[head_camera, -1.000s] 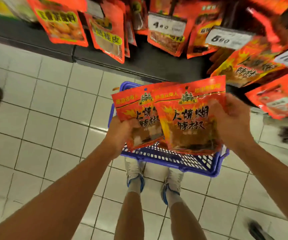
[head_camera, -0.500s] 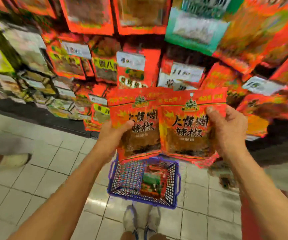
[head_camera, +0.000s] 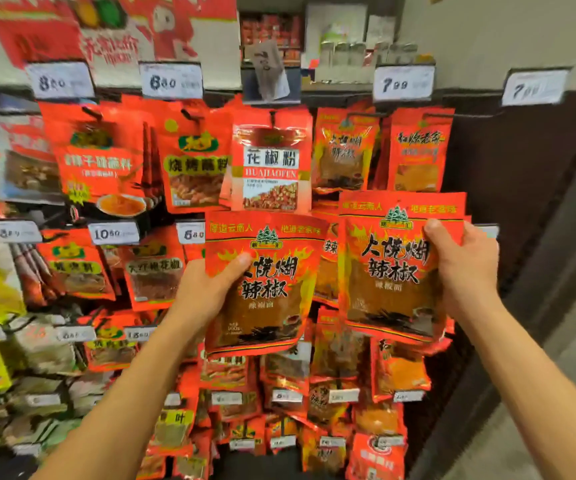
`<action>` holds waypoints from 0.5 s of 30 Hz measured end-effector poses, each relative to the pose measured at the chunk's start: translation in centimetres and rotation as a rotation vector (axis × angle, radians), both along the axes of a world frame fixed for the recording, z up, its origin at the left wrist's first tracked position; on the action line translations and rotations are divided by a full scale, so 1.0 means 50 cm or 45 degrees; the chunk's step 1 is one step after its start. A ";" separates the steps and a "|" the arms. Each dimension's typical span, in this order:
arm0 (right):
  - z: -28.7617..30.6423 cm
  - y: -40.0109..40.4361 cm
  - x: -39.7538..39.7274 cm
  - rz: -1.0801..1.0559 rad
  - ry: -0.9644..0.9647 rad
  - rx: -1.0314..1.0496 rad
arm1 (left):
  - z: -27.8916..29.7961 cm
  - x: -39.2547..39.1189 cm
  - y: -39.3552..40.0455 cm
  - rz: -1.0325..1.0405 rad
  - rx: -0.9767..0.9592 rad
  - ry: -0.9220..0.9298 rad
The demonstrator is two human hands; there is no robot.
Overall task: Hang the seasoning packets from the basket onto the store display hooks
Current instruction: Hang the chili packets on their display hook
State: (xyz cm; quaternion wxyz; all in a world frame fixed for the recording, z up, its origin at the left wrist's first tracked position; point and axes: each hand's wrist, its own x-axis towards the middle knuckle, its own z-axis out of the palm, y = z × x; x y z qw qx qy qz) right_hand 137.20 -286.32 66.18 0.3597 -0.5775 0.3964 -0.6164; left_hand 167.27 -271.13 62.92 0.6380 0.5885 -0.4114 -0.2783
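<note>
I hold up two matching red chilli seasoning packets in front of the hook display. My left hand (head_camera: 207, 292) grips the left packet (head_camera: 272, 292) by its left edge, thumb across the front. My right hand (head_camera: 463, 268) grips the right packet (head_camera: 390, 268) by its right edge, a little higher. Just above the right packet, packets of the same kind (head_camera: 345, 150) hang from a hook under the 7.99 price tag (head_camera: 403, 83). The basket is out of view.
The display wall is packed with hanging red and yellow packets, such as a pepper powder packet (head_camera: 271, 168), under white price tags (head_camera: 172, 81). A dark panel (head_camera: 522, 188) and a grey wall close off the right side.
My view swung up from the floor and basket to the display. Both hands rose with their packets, and the two packets, which overlapped before, are now apart with the right one higher.
</note>
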 end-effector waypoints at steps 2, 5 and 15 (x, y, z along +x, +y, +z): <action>0.043 -0.018 -0.001 0.029 -0.036 -0.019 | 0.045 -0.017 -0.021 -0.042 -0.042 -0.027; 0.091 -0.054 0.011 0.032 -0.027 -0.070 | 0.094 -0.051 -0.060 -0.063 -0.080 -0.086; 0.237 -0.189 0.035 0.061 0.068 -0.153 | 0.189 -0.136 -0.222 -0.034 -0.239 -0.066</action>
